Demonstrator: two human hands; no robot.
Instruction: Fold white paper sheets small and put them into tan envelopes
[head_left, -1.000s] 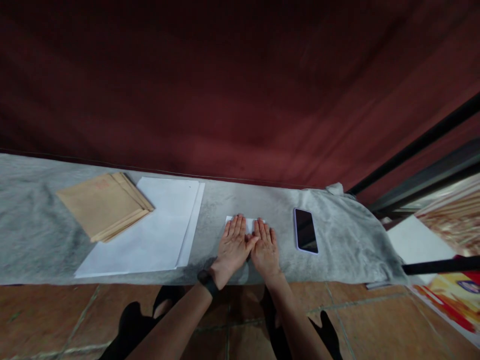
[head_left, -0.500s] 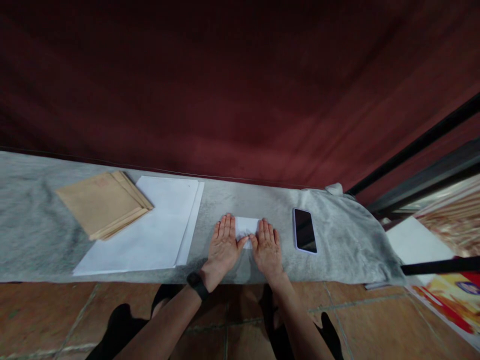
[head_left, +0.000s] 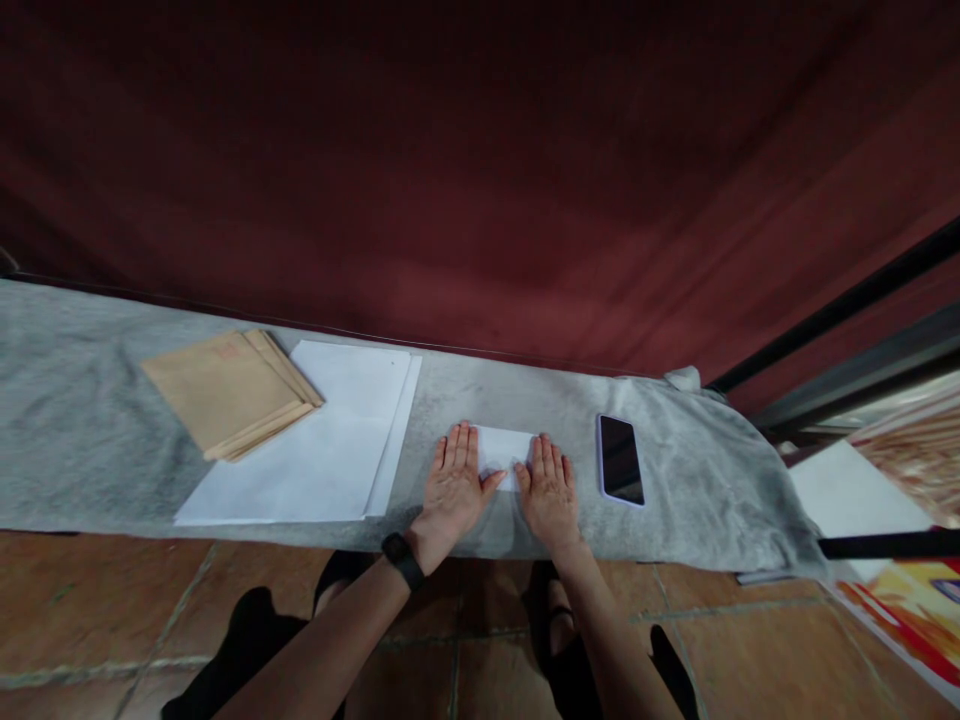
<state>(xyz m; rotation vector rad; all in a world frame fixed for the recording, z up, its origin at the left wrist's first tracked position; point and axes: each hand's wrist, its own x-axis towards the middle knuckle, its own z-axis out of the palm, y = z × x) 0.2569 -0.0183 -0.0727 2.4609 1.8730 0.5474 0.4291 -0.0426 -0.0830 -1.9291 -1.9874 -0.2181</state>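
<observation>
A small piece of white paper (head_left: 507, 446), seemingly folded, lies on the grey cloth in front of me. My left hand (head_left: 454, 487) rests flat on its left side, fingers stretched away from me and thumb pointing inward. On the right side my right hand (head_left: 549, 490) lies flat in the same way. Between the two thumbs there is a small gap over the paper. Both palms face down, so the paper's side edges are hidden beneath them. Right of my right hand lies a phone (head_left: 622, 461) with a dark screen and pale case.
Large white paper sheets (head_left: 315, 450) lie to the left, with a stack of brown envelopes (head_left: 229, 385) partly on them. Grey cloth (head_left: 697, 470) covers the narrow surface. A dark red curtain (head_left: 450, 200) hangs behind it. Black bars (head_left: 877, 547) and a colourful printed sheet (head_left: 915, 610) are at the right.
My hands have moved slightly apart on the small paper, and the gap between the thumbs is wider. The whole view has shifted a little.
</observation>
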